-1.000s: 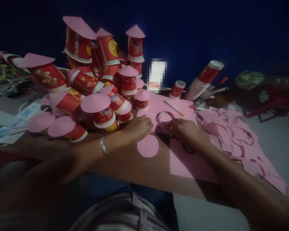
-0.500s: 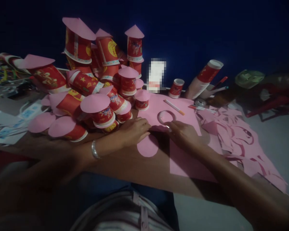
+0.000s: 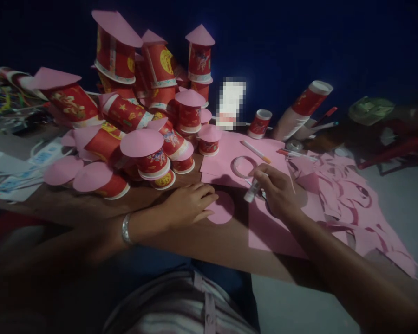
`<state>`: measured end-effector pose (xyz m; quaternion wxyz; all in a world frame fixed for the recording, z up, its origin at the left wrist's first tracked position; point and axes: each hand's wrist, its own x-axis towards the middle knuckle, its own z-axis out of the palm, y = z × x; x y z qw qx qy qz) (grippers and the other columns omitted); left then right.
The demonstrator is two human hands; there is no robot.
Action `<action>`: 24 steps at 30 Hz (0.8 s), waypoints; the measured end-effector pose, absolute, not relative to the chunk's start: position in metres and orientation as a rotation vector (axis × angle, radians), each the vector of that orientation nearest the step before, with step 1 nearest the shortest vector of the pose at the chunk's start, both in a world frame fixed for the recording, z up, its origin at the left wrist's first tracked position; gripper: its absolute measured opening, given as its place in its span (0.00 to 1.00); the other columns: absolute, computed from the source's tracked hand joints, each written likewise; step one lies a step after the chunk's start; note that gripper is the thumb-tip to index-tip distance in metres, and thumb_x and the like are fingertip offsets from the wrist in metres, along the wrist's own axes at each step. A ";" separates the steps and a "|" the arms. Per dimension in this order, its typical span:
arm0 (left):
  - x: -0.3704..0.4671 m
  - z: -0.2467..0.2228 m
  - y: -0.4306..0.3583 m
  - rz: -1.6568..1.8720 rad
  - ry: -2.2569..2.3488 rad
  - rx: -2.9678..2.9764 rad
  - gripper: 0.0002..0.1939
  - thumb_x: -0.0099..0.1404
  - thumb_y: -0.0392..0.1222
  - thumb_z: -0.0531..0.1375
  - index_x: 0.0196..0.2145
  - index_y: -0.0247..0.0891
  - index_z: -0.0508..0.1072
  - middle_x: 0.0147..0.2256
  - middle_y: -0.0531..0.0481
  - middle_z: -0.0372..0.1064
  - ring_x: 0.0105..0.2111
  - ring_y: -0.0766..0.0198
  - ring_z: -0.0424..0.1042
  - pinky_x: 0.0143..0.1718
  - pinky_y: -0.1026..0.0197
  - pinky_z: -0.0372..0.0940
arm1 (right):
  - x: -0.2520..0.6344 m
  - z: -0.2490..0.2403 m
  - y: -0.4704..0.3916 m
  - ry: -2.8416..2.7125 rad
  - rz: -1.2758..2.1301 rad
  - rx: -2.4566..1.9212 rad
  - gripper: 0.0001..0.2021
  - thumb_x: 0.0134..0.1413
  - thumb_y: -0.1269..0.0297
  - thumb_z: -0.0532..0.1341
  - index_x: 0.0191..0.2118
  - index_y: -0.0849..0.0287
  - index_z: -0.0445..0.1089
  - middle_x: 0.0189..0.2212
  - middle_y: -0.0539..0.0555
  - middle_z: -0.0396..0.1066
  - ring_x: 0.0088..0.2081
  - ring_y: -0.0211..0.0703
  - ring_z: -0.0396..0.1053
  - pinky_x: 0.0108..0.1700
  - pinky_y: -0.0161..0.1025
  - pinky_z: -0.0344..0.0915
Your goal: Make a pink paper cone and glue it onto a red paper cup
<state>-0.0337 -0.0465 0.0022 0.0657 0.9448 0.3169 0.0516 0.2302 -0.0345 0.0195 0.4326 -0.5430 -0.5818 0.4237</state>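
Observation:
A small clear bottle is pinched in my right hand, tilted with its pale end down toward the left. Scissors lie partly hidden below that hand, on the pink paper sheet. My left hand rests on the brown table with its fingers stretched out and slightly apart. Its fingertips reach the left edge of a flat pink paper circle. Just beyond my right hand lies a ring-shaped roll of tape.
Red paper cups with pink cone tops crowd the left and back. A marker lies on pink paper. One red cup and a leaning cup stack stand behind. Pink paper offcuts cover the right side.
My right hand has lifted from beside the tape roll, and the clear bottle now shows in it. My left hand has shifted down and left, off the upper part of the pink circle.

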 end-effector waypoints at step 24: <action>-0.001 0.027 -0.019 0.111 1.057 2.225 0.16 0.57 0.38 0.64 0.42 0.40 0.65 0.35 0.52 0.71 0.33 0.63 0.70 0.32 0.62 0.60 | 0.238 -0.004 -0.032 -1.297 1.172 -1.318 0.25 0.61 0.37 0.59 0.27 0.55 0.66 0.19 0.46 0.62 0.22 0.37 0.59 0.24 0.35 0.55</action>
